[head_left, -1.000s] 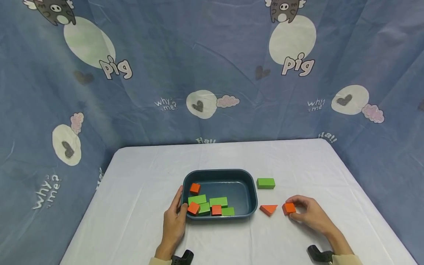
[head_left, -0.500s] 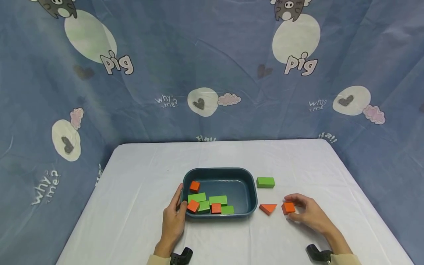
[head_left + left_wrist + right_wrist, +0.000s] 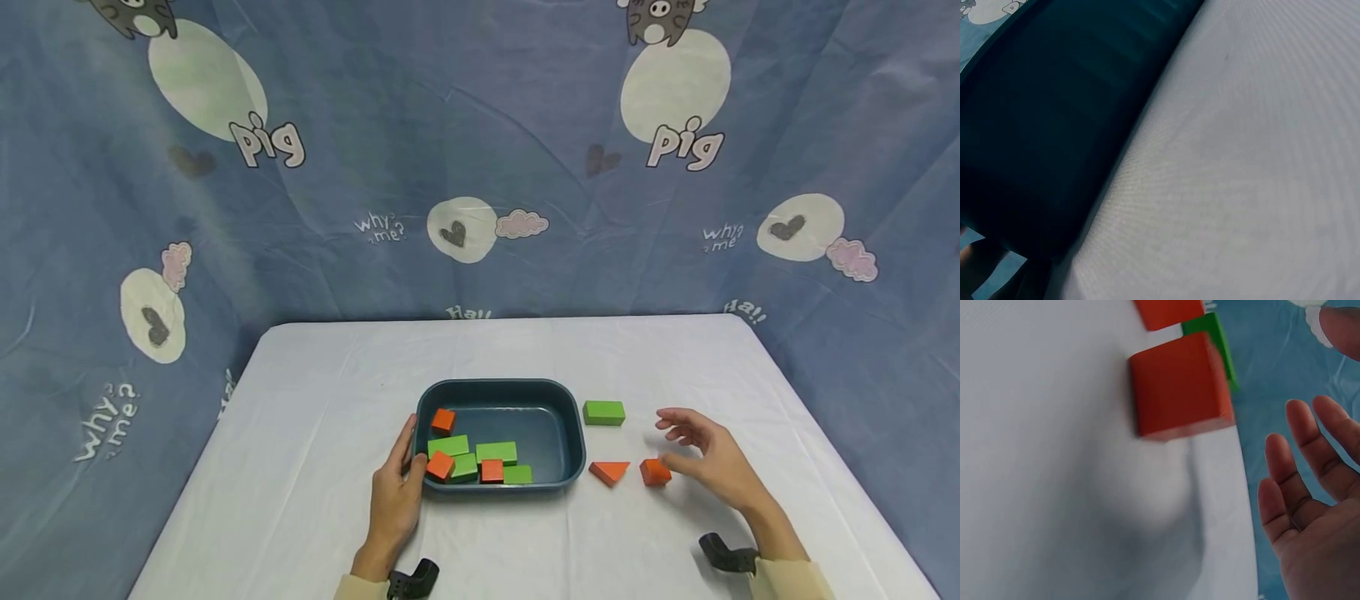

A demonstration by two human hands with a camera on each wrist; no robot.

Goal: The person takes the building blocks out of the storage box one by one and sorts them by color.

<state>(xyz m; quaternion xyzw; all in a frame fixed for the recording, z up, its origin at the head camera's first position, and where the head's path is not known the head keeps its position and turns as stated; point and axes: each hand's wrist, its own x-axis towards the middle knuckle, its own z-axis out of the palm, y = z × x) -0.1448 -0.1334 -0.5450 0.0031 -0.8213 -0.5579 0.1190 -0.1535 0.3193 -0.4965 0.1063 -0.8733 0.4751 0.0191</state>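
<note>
A dark teal tray (image 3: 525, 487) stands on the white-covered table, with several green blocks and orange-red cubes in its left part. My left hand (image 3: 396, 504) holds its left end, fingers along the outer wall and thumb at the near corner. The left wrist view shows the tray's dark side (image 3: 1041, 131) and some shaded fingers (image 3: 982, 265). Right of the tray, an orange cube (image 3: 655, 473) rests on the cloth. Just above and beside that cube (image 3: 1179, 387), my right hand (image 3: 712, 462) hovers, fingers spread and holding nothing.
An orange triangular block (image 3: 609, 472) lies between the tray and the loose cube. Behind it lies a green rectangular block (image 3: 603, 412), close to the tray's right wall. A blue printed curtain (image 3: 337, 275) hangs beyond the table's back edge.
My right hand has let go of the orange cube and lifted up and away, its fingers spreading. The cube stays on the cloth. My left hand stays at the tray.
</note>
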